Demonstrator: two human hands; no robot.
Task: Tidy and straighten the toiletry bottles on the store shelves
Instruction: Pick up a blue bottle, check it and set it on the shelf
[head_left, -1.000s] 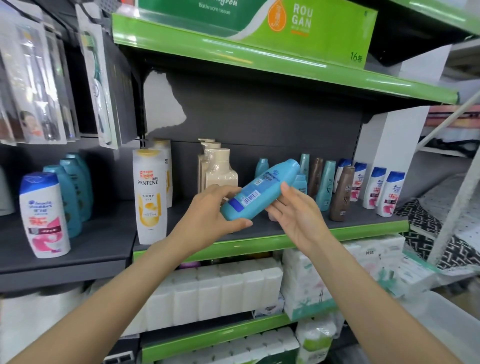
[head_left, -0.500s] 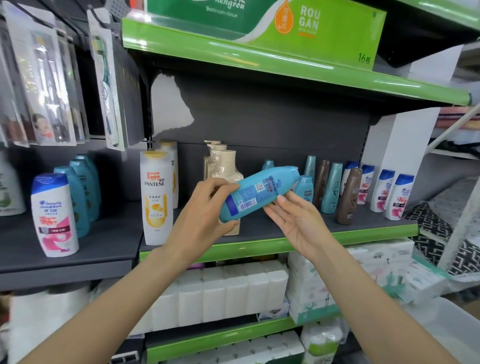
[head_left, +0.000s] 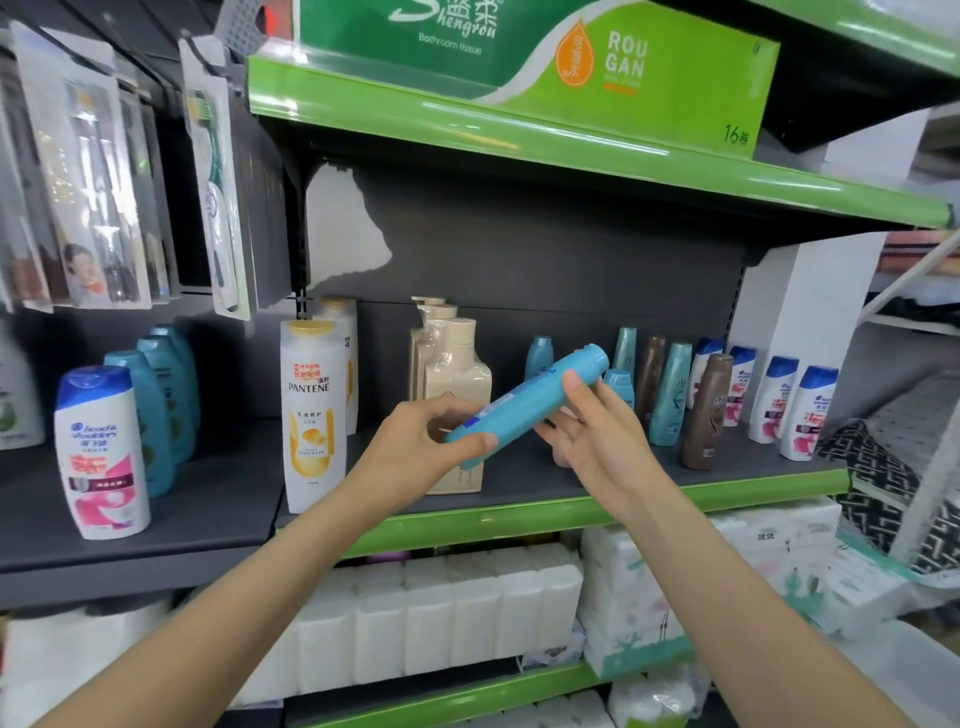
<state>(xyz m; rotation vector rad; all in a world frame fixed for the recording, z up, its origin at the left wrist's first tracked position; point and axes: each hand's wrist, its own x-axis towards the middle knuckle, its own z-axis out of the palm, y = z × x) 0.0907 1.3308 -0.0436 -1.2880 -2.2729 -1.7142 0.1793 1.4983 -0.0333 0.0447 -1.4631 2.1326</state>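
left hand (head_left: 415, 449) grips the teal bottle (head_left: 524, 402), right hand (head_left: 597, 441) looks open under it; stand it upright near the shelf (head_left: 597, 506) front edge.

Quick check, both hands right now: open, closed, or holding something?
Left hand: grips the base end of the teal bottle.
Right hand: open, straight fingers touching the bottle near its cap end.

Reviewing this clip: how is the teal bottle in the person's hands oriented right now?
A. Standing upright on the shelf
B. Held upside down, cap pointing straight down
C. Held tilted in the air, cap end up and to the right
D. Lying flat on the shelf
C. The teal bottle is off the shelf, slanting with its cap end higher at the right; the left hand grips its lower end and the right hand touches its side.
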